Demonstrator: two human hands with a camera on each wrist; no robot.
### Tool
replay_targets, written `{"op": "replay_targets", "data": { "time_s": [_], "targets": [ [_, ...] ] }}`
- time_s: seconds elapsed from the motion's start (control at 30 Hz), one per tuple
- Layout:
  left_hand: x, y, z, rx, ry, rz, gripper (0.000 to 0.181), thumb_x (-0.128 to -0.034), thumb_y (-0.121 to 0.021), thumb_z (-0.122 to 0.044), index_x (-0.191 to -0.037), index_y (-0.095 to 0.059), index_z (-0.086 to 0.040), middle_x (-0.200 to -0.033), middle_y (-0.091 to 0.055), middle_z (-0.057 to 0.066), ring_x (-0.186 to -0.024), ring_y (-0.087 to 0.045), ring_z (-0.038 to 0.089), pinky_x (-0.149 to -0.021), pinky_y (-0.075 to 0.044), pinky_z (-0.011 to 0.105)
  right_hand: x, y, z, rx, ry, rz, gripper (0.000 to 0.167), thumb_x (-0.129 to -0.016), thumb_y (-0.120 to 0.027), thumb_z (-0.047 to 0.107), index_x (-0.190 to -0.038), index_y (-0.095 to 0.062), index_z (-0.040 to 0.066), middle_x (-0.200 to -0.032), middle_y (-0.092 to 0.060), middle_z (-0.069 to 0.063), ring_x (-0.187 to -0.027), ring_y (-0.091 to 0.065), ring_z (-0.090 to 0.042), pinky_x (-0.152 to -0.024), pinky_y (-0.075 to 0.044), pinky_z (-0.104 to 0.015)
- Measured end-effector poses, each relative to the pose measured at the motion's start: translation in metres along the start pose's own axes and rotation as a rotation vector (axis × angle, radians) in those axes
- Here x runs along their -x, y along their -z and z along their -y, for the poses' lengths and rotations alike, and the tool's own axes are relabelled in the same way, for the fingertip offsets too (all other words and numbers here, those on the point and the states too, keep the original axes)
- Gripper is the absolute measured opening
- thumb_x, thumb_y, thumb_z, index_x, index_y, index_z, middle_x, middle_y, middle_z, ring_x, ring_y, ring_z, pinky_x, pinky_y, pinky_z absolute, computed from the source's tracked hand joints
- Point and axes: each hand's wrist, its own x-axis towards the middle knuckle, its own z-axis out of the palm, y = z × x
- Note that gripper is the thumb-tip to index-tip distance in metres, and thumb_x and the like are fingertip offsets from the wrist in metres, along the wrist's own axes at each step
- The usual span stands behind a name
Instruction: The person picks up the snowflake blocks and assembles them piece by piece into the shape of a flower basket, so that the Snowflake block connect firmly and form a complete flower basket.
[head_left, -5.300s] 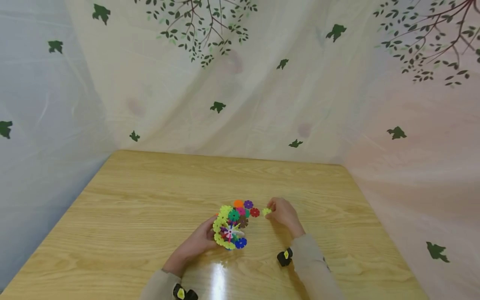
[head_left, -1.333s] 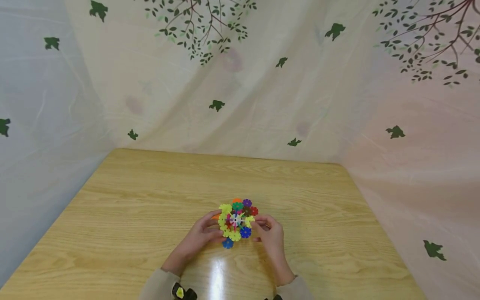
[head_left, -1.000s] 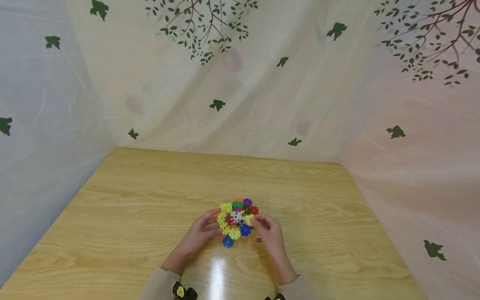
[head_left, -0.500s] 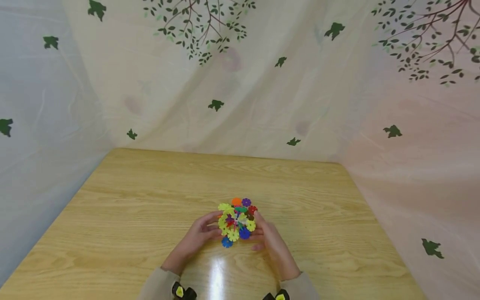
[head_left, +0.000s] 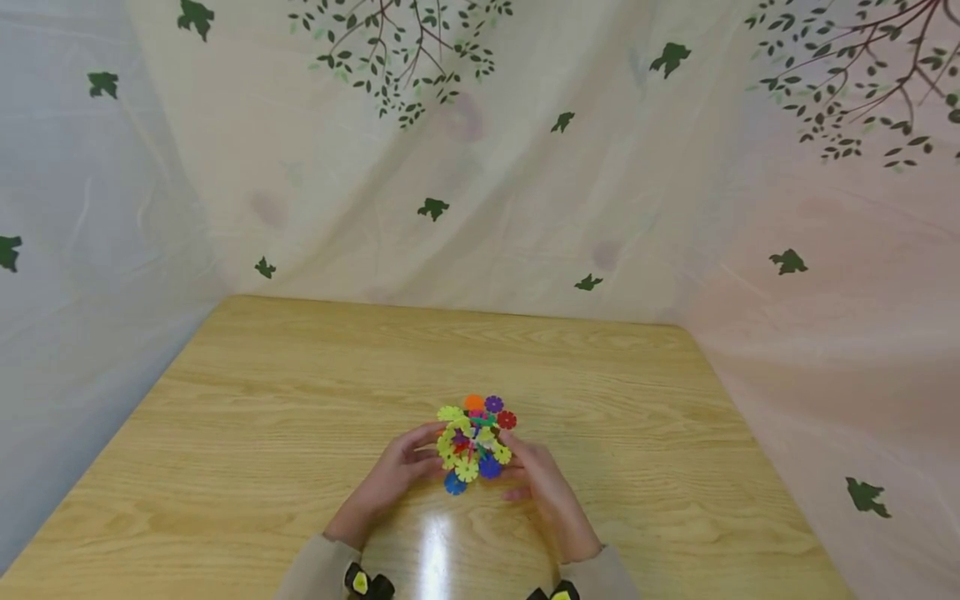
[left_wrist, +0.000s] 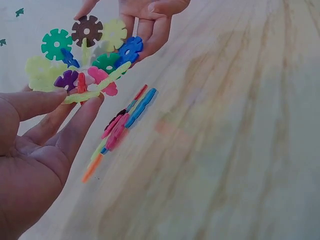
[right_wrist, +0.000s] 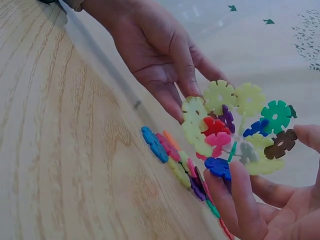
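Over the table's front middle, I hold an openwork ring of notched plastic snowflake discs (head_left: 467,472), mostly yellow-green, with green, brown, blue, purple, pink and red ones. My left hand (head_left: 392,472) pinches its yellow-green left side between thumb and fingers, as the left wrist view shows. My right hand (head_left: 547,483) holds the opposite side; in the right wrist view a fingertip touches the brown disc (right_wrist: 281,144) and other fingers lie under the dark blue disc (right_wrist: 218,168). Below it on the table lies a flat layer of linked discs (left_wrist: 116,131), partly hidden in the head view.
The wooden table (head_left: 300,367) reaches back to a pale cloth backdrop (head_left: 495,250) printed with leaves and birds. Black wrist cameras (head_left: 369,582) sit on both beige sleeves (head_left: 600,575). A bright light reflection lies on the tabletop in front.
Some seconds ago my right hand held a yellow-green disc apart at the right; that disc is now on the ring. My right fingers have since shifted from it to the ring's right side.
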Motion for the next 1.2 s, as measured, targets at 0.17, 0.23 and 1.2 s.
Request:
{"op": "replay_targets", "data": {
  "time_s": [0.17,0.23,1.2],
  "targets": [
    [0.001,-0.001,-0.001,-0.063,-0.004,-0.026,0.053,-0.0926,-0.057,-0.002,-0.143,-0.041,0.002,-0.142,-0.042,0.033,-0.116,-0.059,0.033,-0.093,-0.056,0.027,0.003,-0.003,0.001,-0.002,0.024,-0.030,0.072,-0.095,-0.051,0.052,-0.137,-0.047,-0.006,-0.131,-0.057,-0.022,-0.095,-0.065,-0.018,-0.067,-0.061,-0.031],
    [0.001,-0.002,-0.003,-0.050,0.003,-0.033,0.054,-0.0927,-0.059,-0.004,-0.144,-0.041,0.000,-0.144,-0.041,0.031,-0.117,-0.059,0.034,-0.093,-0.055,0.024,0.005,-0.004,0.002,-0.007,0.038,-0.063,0.072,-0.095,-0.053,0.049,-0.139,-0.044,-0.007,-0.137,-0.052,-0.024,-0.098,-0.065,-0.020,-0.067,-0.062,-0.032],
    [0.001,-0.002,-0.008,0.005,0.088,-0.105,0.058,-0.0993,-0.053,-0.022,-0.146,-0.033,0.006,-0.141,-0.046,0.032,-0.124,-0.056,0.028,-0.101,-0.051,0.026,0.007,-0.014,-0.011,0.119,0.304,-0.066,0.048,-0.093,-0.065,0.020,-0.133,-0.052,-0.001,-0.135,-0.052,-0.025,-0.121,-0.052,-0.039,-0.073,-0.063,-0.034]
  ]
}}
